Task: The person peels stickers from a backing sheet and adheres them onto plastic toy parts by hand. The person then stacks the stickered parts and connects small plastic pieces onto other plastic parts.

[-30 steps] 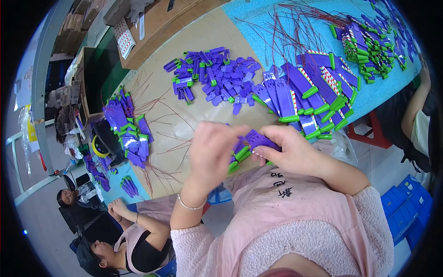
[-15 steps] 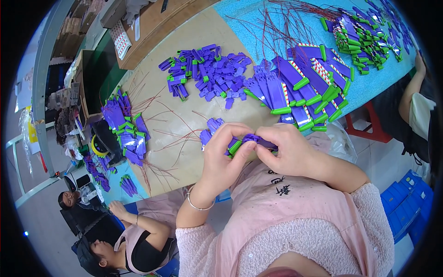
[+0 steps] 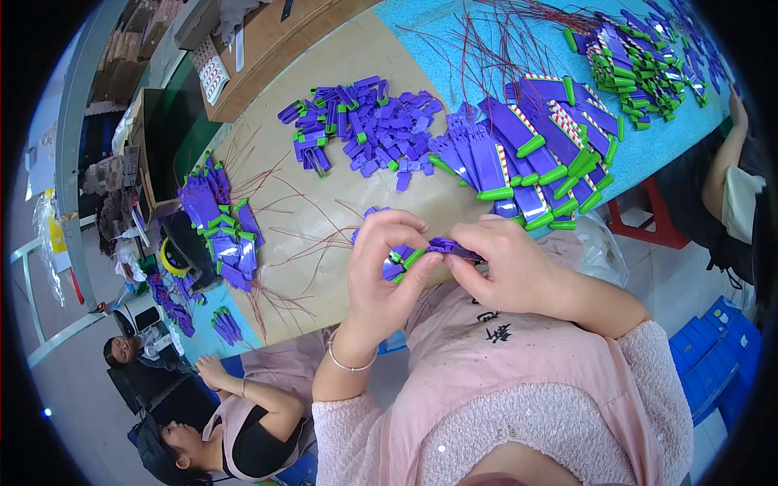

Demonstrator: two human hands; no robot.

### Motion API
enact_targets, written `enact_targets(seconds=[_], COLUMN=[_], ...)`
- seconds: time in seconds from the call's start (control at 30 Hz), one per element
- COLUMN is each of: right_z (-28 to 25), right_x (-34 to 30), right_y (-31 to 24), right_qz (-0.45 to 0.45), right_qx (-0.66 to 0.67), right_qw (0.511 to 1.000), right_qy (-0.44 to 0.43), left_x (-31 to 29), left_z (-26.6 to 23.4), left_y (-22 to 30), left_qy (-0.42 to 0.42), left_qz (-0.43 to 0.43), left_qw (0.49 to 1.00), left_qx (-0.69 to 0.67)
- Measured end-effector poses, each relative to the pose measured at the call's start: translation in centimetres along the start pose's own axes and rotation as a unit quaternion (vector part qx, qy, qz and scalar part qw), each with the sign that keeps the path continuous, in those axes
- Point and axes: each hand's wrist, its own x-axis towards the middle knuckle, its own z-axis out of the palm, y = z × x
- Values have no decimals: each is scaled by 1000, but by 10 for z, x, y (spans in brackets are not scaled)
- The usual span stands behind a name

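Observation:
Close to the table's front edge, my two hands meet at a small purple plastic part [image 3: 448, 246]. My left hand [image 3: 382, 263] pinches its left end with thumb and fingertips. The other end sits between the thumb and bent fingers of my right hand [image 3: 506, 257], which cover much of it. Just beyond and under my left hand lie purple and green plastic pieces [image 3: 397, 265], partly hidden by the fingers. A pile of small loose purple pieces [image 3: 395, 134] is farther back on the brown board [image 3: 312, 243].
Purple-and-green parts with striped edges [image 3: 527, 162] are stacked to the right, thin red wires [image 3: 478, 49] behind them. Another wired bundle [image 3: 219, 223] lies left. A co-worker [image 3: 243, 421] sits at left; another person's arm [image 3: 725, 154] shows far right. A wooden box [image 3: 275, 40] stands at the back.
My left hand has shifted slightly left and its fingers have lifted a little. More of the purple part shows between my hands, and it has turned slightly.

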Motion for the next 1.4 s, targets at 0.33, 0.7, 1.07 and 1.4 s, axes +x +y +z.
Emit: enact_targets(seconds=[0.33, 0.7, 1.07, 1.4], right_z=[-2, 7, 0, -33], right_x=[0, -4, 18, 32], right_y=[-1, 9, 7, 27], right_qz=[-32, -32, -34, 98], right_qx=[-67, -13, 20, -362], right_qw=[997, 998, 998, 923], right_qy=[4, 47, -41, 82], left_x=[6, 1, 0, 32], left_z=[1, 15, -9, -56], left_y=[7, 6, 14, -64], left_qy=[-14, 22, 98, 160], left_qz=[-43, -45, -141, -38], left_qw=[999, 999, 983, 910], left_qx=[16, 12, 67, 382])
